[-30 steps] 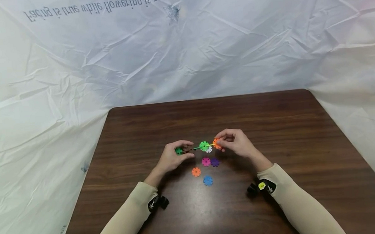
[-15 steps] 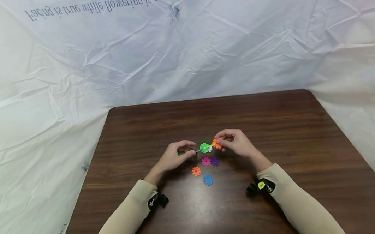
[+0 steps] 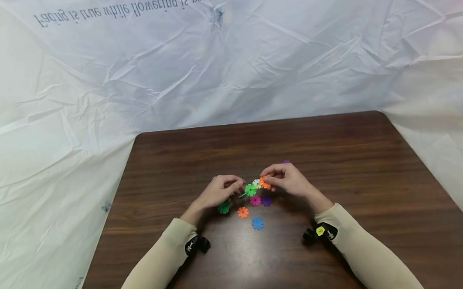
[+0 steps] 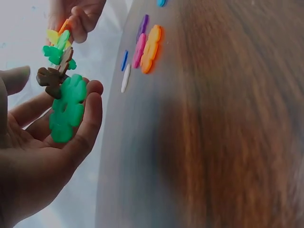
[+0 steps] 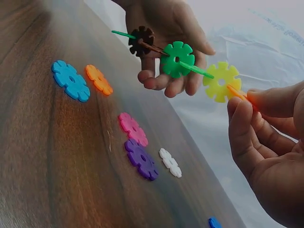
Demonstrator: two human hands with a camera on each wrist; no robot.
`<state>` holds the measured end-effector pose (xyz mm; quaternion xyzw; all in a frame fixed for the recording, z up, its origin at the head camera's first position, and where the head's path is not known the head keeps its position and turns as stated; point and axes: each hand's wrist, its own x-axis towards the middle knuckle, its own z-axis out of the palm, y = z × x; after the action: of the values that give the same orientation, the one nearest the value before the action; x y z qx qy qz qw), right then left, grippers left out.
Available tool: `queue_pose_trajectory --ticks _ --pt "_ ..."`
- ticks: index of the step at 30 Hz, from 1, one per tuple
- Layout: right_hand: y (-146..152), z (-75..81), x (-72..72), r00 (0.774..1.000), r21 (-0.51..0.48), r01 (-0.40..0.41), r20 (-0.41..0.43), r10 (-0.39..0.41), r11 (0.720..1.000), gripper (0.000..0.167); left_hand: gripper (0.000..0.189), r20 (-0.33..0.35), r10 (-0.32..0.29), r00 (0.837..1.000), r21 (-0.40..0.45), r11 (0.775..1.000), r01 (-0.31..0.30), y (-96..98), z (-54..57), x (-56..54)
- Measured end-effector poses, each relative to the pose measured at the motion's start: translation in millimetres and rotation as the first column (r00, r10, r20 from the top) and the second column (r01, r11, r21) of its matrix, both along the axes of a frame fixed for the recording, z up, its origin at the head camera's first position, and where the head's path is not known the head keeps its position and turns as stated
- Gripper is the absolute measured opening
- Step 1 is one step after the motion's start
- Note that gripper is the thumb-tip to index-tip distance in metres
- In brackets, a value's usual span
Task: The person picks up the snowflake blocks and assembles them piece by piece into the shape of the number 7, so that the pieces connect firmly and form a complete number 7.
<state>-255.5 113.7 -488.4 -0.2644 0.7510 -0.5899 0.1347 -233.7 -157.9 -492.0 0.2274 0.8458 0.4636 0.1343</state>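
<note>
A chain of slotted plastic snowflake discs hangs between my hands. My right hand (image 3: pixel 286 179) pinches the orange disc (image 5: pixel 241 93) at one end between thumb and fingers. Beyond it come a yellow disc (image 5: pixel 212 88), green discs (image 5: pixel 171 68), brown discs (image 5: pixel 135 44) and a green end disc (image 4: pixel 70 122). My left hand (image 3: pixel 219 192) is under and behind the far end, its fingers loosely bent. In the left wrist view the green end disc lies against those fingers, while the thumb stands apart. Whether the fingers bear the chain's weight I cannot tell.
Loose discs lie flat on the brown wooden table (image 3: pixel 333 143): blue (image 3: pixel 257 226), orange (image 3: pixel 240 213), pink (image 3: pixel 252 201), purple (image 3: pixel 267 203) and white (image 3: pixel 255 181). A small purple-blue disc (image 3: pixel 285 161) shows beyond my right hand. White sheeting (image 3: pixel 251 73) surrounds the table.
The chain's green end has dropped out from between my left thumb and fingers and sits lower. The chain now slopes down to the left. My right hand has shifted slightly left, still pinching the orange disc.
</note>
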Motion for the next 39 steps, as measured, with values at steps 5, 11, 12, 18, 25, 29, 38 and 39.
queue_pose_trajectory --ticks 5,11,12,18,25,29,38,39 --pt "-3.6 -2.3 1.0 0.999 0.008 -0.041 -0.003 0.041 0.999 0.016 0.031 0.019 -0.019 1.000 0.011 1.000 0.019 6.3 0.3 1.6" --pt "-8.1 -3.5 2.9 0.998 0.004 -0.062 0.009 0.062 0.998 0.015 0.026 -0.001 -0.042 0.999 0.004 0.999 0.042 11.7 -1.6 4.3" --pt "-8.8 -3.8 2.9 0.998 0.004 -0.064 0.006 0.064 0.998 0.015 0.025 -0.008 -0.045 0.999 0.007 0.999 0.045 12.2 -2.0 4.8" --pt "-12.6 -6.0 2.3 0.997 0.000 -0.071 -0.006 0.071 0.997 0.016 0.017 -0.047 -0.042 0.998 0.032 0.999 0.044 11.4 -2.2 5.9" --pt "-15.1 -7.4 4.0 0.997 0.012 -0.027 0.072 0.026 1.000 0.026 0.014 -0.105 0.014 0.994 0.025 1.000 -0.012 7.9 -2.2 3.0" --pt "-15.8 -11.6 4.6 0.996 0.046 -0.003 0.091 -0.001 0.999 0.033 0.014 -0.122 0.054 0.991 0.020 0.998 -0.052 6.2 -2.1 2.0" --pt "-25.8 -18.7 11.8 0.997 0.219 0.013 -0.075 0.003 0.976 0.019 0.013 -0.152 0.113 0.982 0.018 0.994 -0.111 2.5 1.0 0.6" --pt "-26.9 -19.2 13.3 0.994 0.232 0.007 -0.107 0.018 0.973 0.017 0.013 -0.156 0.115 0.981 0.019 0.993 -0.113 1.8 1.2 0.3"
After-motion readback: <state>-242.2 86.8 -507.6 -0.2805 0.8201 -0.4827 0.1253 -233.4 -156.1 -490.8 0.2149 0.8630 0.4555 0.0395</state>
